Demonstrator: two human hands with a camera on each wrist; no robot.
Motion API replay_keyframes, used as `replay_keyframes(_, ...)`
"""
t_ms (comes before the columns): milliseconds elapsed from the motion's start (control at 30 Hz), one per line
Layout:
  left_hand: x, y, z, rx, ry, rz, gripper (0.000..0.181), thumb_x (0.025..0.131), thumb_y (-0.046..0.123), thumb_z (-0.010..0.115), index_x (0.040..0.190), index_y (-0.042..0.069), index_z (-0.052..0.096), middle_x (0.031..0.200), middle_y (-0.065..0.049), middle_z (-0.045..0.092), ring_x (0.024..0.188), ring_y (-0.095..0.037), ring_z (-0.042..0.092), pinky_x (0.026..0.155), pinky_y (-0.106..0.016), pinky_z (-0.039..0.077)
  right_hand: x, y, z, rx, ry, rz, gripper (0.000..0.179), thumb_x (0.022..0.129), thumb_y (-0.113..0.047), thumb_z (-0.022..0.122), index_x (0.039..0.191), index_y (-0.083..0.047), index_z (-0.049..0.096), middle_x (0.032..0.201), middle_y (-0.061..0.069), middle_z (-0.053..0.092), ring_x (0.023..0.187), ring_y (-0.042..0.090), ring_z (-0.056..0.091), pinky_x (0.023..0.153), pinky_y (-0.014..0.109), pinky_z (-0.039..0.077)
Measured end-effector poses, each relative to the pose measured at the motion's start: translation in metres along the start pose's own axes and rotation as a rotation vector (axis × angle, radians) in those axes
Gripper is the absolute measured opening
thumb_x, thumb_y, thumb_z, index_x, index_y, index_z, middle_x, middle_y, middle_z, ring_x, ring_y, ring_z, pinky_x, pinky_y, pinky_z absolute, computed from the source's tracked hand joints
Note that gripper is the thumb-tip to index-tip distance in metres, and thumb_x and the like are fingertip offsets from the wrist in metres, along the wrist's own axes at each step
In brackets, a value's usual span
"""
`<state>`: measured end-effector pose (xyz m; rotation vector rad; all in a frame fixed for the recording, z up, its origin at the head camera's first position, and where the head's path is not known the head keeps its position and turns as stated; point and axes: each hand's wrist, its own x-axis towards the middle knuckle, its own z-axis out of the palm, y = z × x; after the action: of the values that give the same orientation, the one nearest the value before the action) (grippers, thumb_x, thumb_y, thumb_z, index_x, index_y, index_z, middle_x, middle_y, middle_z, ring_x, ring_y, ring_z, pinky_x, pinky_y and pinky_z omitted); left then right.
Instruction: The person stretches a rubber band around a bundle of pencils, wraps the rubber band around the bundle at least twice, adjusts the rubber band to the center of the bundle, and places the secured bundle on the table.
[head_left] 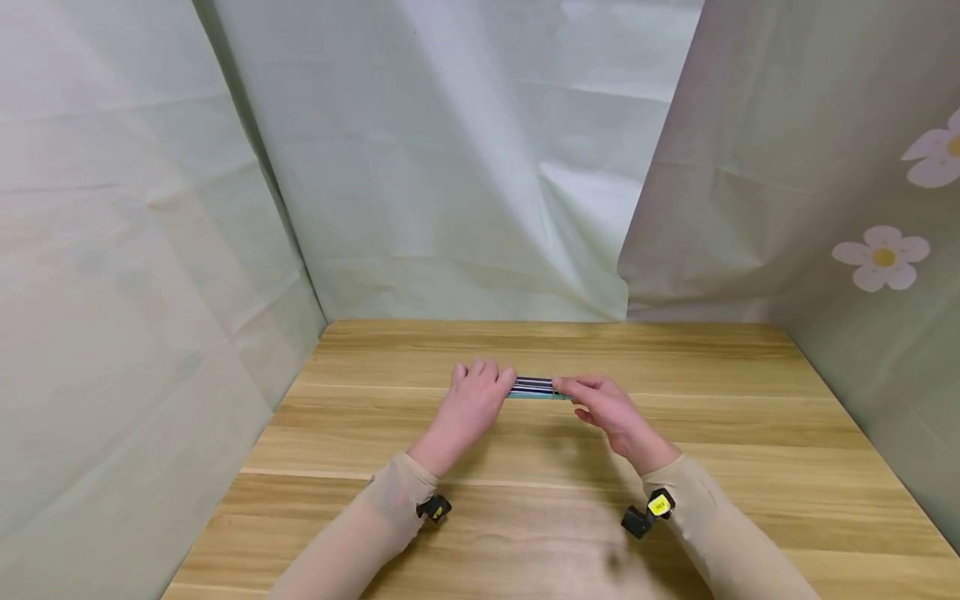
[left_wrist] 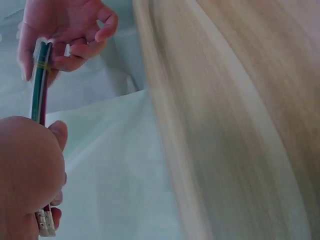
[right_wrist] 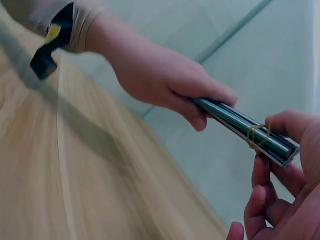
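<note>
A bundle of slim pencils (head_left: 534,386), dark striped and teal, is held level above the table between both hands. My left hand (head_left: 472,404) grips its left part, with fingers and thumb wrapped round it. In the left wrist view, silvery ends (left_wrist: 45,222) stick out below that hand. My right hand (head_left: 611,412) pinches the other end between thumb and fingers. Near that end, a thin yellow rubber band (right_wrist: 257,136) circles the bundle, right beside the right fingertips in the right wrist view. The stretch of pencils under the left palm is hidden.
A wood-grain table (head_left: 525,533) spreads beneath both hands. Pale cloth walls (head_left: 450,208) stand behind it and at both sides, the right one with white flowers (head_left: 883,257). A small black device (head_left: 651,512) is strapped at each wrist.
</note>
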<state>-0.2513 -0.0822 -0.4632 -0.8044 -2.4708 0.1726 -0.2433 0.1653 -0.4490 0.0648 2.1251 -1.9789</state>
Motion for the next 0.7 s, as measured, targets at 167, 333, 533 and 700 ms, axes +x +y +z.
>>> replay_keyframes(167, -0.001, 0.002, -0.001, -0.001, -0.049, -0.019, 0.022, 0.095, -0.007, 0.061, 0.102, 0.011, 0.049, 0.085, -0.003, 0.051, 0.079, -0.021, 0.044, 0.071, -0.037, 0.035, -0.001, 0.002, -0.008, -0.097, 0.082, -0.123, 0.032, 0.099, -0.034, 0.076, 0.112, -0.006, 0.069, 0.099, -0.002, 0.065, 0.096, 0.02, 0.056, 0.084, 0.033, 0.05)
replay_keyframes(333, -0.001, 0.001, -0.002, -0.029, -0.106, -0.027, 0.022, 0.095, -0.007, 0.06, 0.105, 0.011, 0.051, 0.088, -0.003, 0.055, 0.082, -0.021, 0.046, 0.074, -0.038, 0.037, -0.005, 0.003, -0.013, -0.551, 0.007, -0.457, 0.048, 0.104, -0.034, 0.074, 0.146, -0.014, 0.063, 0.124, 0.003, 0.071, 0.112, 0.023, 0.064, 0.092, 0.043, 0.053)
replay_keyframes(533, 0.003, 0.001, -0.005, -0.066, -0.124, -0.003, 0.01, 0.107, 0.014, 0.063, 0.11, 0.011, 0.055, 0.093, -0.004, 0.062, 0.084, -0.021, 0.051, 0.075, -0.038, 0.039, -0.007, 0.004, -0.009, -1.162, -0.018, -0.875, 0.042, 0.102, -0.026, 0.076, 0.137, -0.004, 0.067, 0.11, 0.005, 0.073, 0.097, 0.024, 0.07, 0.084, 0.044, 0.058)
replay_keyframes(700, 0.006, 0.003, -0.006, -0.145, -0.131, 0.011, 0.03, 0.103, 0.035, 0.071, 0.115, 0.01, 0.059, 0.102, -0.005, 0.067, 0.088, -0.021, 0.057, 0.076, -0.036, 0.042, -0.004, 0.01, -0.008, -1.27, 0.048, -0.863, 0.028, 0.101, -0.02, 0.076, 0.12, 0.001, 0.068, 0.106, 0.009, 0.073, 0.094, 0.027, 0.07, 0.082, 0.044, 0.058)
